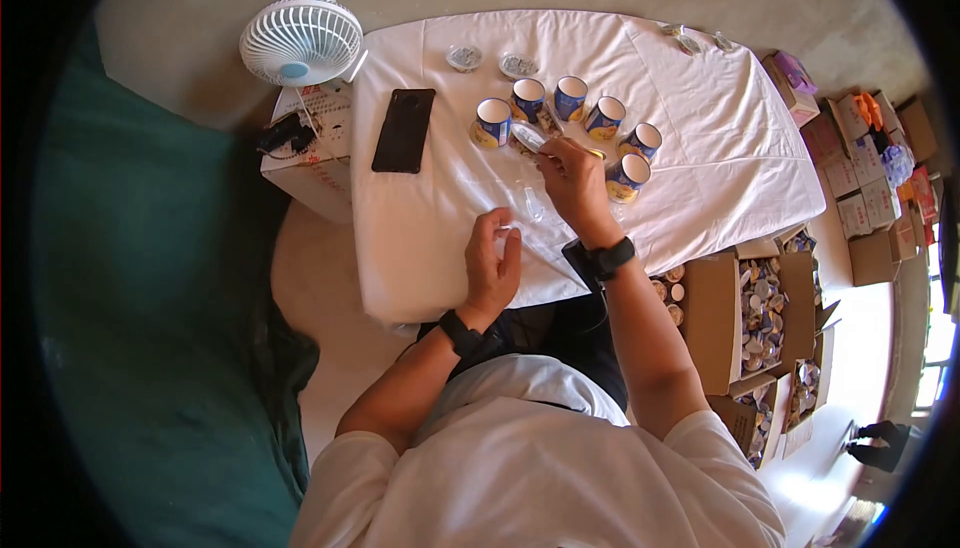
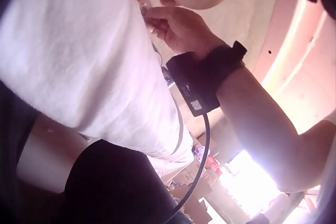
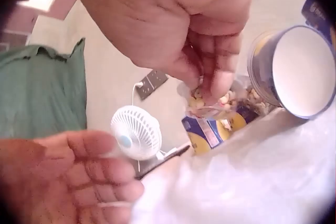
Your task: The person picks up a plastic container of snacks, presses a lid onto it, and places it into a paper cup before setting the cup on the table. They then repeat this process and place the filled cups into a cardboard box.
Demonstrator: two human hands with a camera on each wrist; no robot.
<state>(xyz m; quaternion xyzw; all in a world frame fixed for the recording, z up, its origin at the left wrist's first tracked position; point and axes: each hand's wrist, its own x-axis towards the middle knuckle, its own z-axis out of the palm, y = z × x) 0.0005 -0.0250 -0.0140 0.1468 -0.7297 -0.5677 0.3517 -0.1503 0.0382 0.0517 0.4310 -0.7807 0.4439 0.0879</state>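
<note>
Blue paper cups with yellow prints (image 1: 492,123) and white round tops stand in a rough arc on the white-covered table. My right hand (image 1: 575,183) reaches in among them and pinches a small clear plastic piece (image 1: 527,136). In the right wrist view, pale food-like bits (image 3: 227,98) show around the fingertips, by a cup (image 3: 302,71). My left hand (image 1: 490,268) hovers near the table's front edge, fingers loosely bent, holding nothing. Round clear packs (image 1: 463,57) lie behind the cups.
A black phone (image 1: 403,131) lies on the tablecloth (image 1: 720,138) at the left. A white fan (image 1: 302,43) stands on a box (image 1: 310,173) beside the table. Open cartons (image 1: 712,323) full of cups stand at the right, with stacked boxes (image 1: 855,213) behind.
</note>
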